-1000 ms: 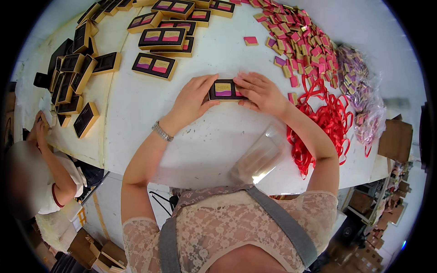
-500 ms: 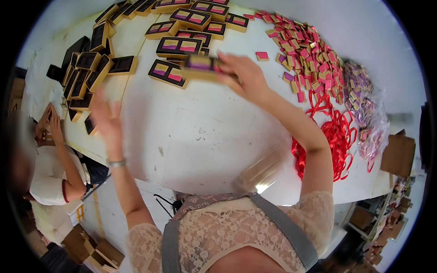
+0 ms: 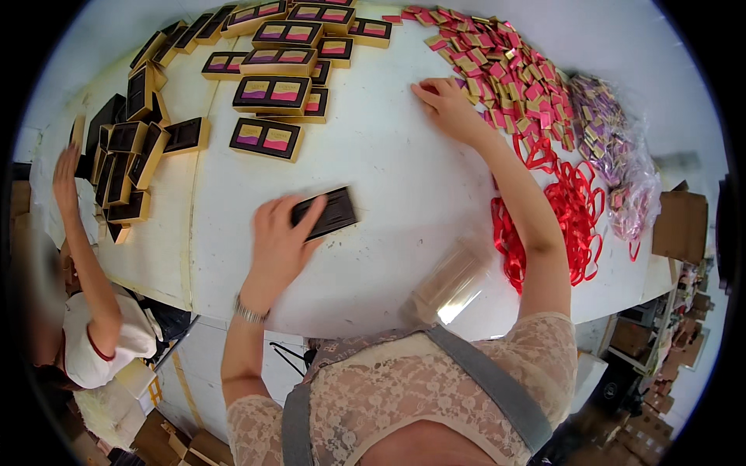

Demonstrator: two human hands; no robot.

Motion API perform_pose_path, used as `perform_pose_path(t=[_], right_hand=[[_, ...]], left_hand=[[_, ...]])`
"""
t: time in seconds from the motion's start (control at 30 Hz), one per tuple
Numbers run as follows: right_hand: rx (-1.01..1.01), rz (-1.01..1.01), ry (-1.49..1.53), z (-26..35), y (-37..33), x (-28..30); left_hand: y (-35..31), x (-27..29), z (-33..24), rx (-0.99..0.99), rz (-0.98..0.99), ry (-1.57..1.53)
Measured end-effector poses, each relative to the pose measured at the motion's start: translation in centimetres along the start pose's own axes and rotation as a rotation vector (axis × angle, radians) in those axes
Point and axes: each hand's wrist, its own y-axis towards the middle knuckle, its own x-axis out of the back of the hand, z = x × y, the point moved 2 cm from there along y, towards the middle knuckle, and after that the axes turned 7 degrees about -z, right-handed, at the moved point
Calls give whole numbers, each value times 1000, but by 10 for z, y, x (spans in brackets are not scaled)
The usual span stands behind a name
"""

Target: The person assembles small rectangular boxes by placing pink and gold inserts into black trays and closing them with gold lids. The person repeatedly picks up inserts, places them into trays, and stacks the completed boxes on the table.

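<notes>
Gripping a dark box (image 3: pixel 339 211) near the centre of the frame, the left hand (image 3: pixel 278 237) is clamped on its left end, thumb across the top. No coloured squares show in the part of the box left uncovered. At upper centre-right, the right hand (image 3: pixel 451 110) lies over the bench (image 3: pixel 381 264) with its fingers curled, just beside the pile of small pink and gold squares (image 3: pixel 522 84); whether it pinches anything, I cannot tell.

Filled boxes (image 3: pixel 272 92) stand stacked at the upper centre-left, each showing two squares, and more dark boxes (image 3: pixel 130 165) lie heaped at the upper left. Red ribbon (image 3: pixel 579 203) sits tangled at right.

The step in hand seems to be getting squares for the box. The next move probably calls for bringing one over to it, face up, while the left hand steadies the box.
</notes>
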Motion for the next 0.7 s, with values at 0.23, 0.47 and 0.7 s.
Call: perform_pose_path(t=[0.23,0.47,0.7], right_hand=[[-48,-107,298,30,-7,27],[73,-108,427,128,-25,28],[-134,-219,241,108,-48,41]], left_hand=[[96,-61,-16,70,76,-606],[93,-74,-21,6,-151,-577],[90,-73,-29,-306,-150,-38]])
